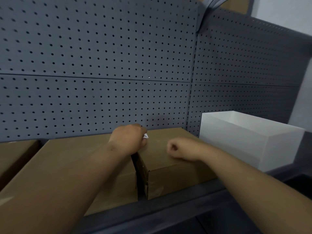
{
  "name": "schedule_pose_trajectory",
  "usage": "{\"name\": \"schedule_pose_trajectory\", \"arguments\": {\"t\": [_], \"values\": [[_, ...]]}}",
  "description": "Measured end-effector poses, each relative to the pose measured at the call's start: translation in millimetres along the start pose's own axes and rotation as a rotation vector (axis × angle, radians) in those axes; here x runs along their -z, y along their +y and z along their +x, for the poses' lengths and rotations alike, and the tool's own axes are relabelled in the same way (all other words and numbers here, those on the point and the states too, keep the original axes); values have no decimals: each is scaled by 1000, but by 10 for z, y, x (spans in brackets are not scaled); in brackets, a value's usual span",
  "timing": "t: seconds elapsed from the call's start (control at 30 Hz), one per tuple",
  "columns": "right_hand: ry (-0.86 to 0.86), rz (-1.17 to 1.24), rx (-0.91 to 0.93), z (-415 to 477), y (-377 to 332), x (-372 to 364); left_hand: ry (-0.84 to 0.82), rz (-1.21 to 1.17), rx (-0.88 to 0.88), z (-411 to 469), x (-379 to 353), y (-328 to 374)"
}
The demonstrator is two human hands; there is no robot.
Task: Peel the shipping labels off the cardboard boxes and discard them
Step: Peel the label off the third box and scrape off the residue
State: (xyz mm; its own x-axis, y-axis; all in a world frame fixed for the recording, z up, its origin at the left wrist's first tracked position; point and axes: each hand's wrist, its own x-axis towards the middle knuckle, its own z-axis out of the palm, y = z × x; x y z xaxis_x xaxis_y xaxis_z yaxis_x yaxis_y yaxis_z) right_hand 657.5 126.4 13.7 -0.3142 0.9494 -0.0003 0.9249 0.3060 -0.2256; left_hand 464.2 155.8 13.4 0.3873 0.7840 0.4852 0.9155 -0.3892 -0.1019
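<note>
Three brown cardboard boxes sit side by side on a dark shelf: a middle box point(67, 166), a right box point(168, 176) and a left box point(13, 156) cut off by the frame edge. My left hand point(128, 139) hovers over the gap between the middle and right boxes, fingers closed on a small crumpled white label scrap point(145, 136). My right hand point(180, 149) rests as a loose fist on top of the right box, holding nothing that I can see. No label shows on the visible box faces.
A white open-topped bin point(249, 141) stands at the right, just beside the right box. A dark grey pegboard wall point(101, 65) rises behind everything. The dark shelf edge point(168, 208) runs along the front.
</note>
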Motion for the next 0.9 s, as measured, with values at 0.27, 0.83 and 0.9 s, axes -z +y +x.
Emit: {"name": "schedule_pose_trajectory", "arguments": {"t": [0.27,0.83,0.9], "values": [[76,-1,69,-163,-140,-206,33,16,-17,-38,36,105],[66,-90,-194,-215,-68,-106,16,-11,3,-199,152,86],[80,-11,-1,-269,-263,-201,25,-10,0,-213,150,81]]}}
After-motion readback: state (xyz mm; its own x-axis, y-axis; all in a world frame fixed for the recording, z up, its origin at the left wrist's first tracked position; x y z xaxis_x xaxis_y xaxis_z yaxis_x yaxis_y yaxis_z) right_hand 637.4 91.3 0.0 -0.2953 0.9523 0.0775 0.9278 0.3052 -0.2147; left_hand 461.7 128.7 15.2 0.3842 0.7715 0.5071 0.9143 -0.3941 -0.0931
